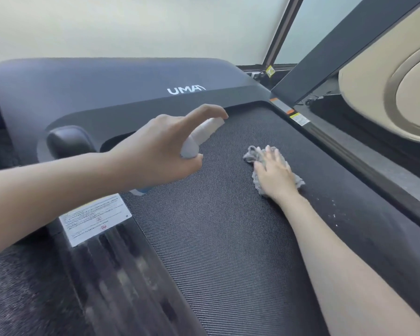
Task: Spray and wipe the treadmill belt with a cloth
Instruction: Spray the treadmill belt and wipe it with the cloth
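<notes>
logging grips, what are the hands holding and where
Left hand grips the spray bottle round its middle; right hand presses flat on the cloth, not gripping.

The treadmill belt (216,226) is finished in matt black with a fine, woven-looking grain, rough rather than smooth. The motor cover (107,88) in the upper left is moulded in smooth, matt dark plastic. The cloth (255,154) right of centre is grey, soft and fuzzy. The spray bottle (209,128) is seen as smooth white plastic, though blurred. The side rail (121,275) at lower left is glossy and ribbed, and a slick white label (95,217) is stuck on it. The floor (22,287) is covered in rough dark carpet.
</notes>
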Demonstrator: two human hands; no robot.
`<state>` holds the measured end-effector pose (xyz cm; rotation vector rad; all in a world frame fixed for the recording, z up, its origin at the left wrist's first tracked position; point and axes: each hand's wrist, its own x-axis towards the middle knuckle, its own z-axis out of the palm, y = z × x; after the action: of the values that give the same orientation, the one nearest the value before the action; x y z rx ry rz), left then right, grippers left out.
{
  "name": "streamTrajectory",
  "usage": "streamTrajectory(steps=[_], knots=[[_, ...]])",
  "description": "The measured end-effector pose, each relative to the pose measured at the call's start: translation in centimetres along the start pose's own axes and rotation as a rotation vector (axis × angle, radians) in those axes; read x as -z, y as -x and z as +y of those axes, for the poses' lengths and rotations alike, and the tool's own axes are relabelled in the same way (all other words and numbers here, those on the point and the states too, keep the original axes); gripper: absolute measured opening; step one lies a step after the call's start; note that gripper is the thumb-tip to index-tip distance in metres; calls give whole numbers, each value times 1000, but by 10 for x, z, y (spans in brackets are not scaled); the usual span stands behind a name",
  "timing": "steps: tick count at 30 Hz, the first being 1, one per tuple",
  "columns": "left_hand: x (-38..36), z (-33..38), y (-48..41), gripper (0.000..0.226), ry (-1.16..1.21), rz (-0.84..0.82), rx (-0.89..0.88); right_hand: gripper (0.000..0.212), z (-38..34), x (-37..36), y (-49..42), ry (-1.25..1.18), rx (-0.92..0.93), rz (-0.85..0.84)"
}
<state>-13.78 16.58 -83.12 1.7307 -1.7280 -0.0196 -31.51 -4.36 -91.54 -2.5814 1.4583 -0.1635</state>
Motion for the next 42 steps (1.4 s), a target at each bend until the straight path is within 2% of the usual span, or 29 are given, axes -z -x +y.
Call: streamTrajectory(steps=[2,6,8,10,15,18,24,28,30,34,38,42], knots=[[0,4,-3,60,0,2,-9,51,-33,-4,-4,7,96,-24],[2,6,-7,61,27,13,-3,51,-87,-9,51,-77,440,-71],[3,5,-7,61,29,28,7,52,-91,-10,92,-139,639,-94],[4,1,-7,60,18,43,8,54,-78,-13,113,-136,735,-133],[2,-6,-5,61,-17,44,10,58,-62,-16,93,-98,636,-68],[1,-10,-3,61,-21,40,21,55,-38,-8,51,-95,408,-69],[1,-13,1,61,6,31,21,52,71,23,-9,-7,-175,-3],[0,-13,-1,61,13,26,41,65,72,28,-14,-57,-348,-6],[-1,-9,-3,60,13,24,21,73,60,30,-13,-53,-366,-23],[-4,0,-9,59,38,16,-25,65,27,32,-10,-82,-288,-72],[-4,7,-19,60,44,4,-95,53,-36,29,22,-168,10,-116],[-9,15,-29,61,136,12,-94,56,-73,16,72,-267,243,-164]])
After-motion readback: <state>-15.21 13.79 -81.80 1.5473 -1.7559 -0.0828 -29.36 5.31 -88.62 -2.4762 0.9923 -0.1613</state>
